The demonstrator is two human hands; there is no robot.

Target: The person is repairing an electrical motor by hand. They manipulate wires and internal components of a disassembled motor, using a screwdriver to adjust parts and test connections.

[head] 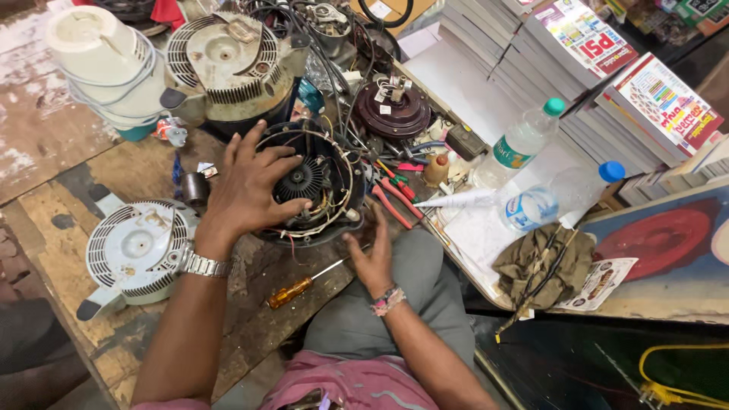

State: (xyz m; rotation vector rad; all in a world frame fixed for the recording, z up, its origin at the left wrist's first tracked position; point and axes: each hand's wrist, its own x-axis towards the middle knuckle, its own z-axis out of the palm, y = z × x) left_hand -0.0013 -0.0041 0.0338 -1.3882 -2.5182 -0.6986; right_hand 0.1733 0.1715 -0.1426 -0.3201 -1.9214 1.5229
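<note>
A black round motor housing [328, 199] with a fan and loose wires inside lies open on the wooden bench. My left hand [247, 186] rests on its left rim, fingers spread, one fingertip by the black fan [300, 181]. My right hand [373, 257] hovers open just below the housing's right edge, above my knee, holding nothing. A screwdriver with an amber handle [291, 291] lies on the bench between my arms.
A white vented cover [133, 250] lies left, a dirty white appliance base [228, 64] and white jar [102, 61] behind. Red-handled pliers [395, 201], two plastic bottles [524, 140], stacked booklets [531, 68] and an olive rag [543, 262] crowd the right.
</note>
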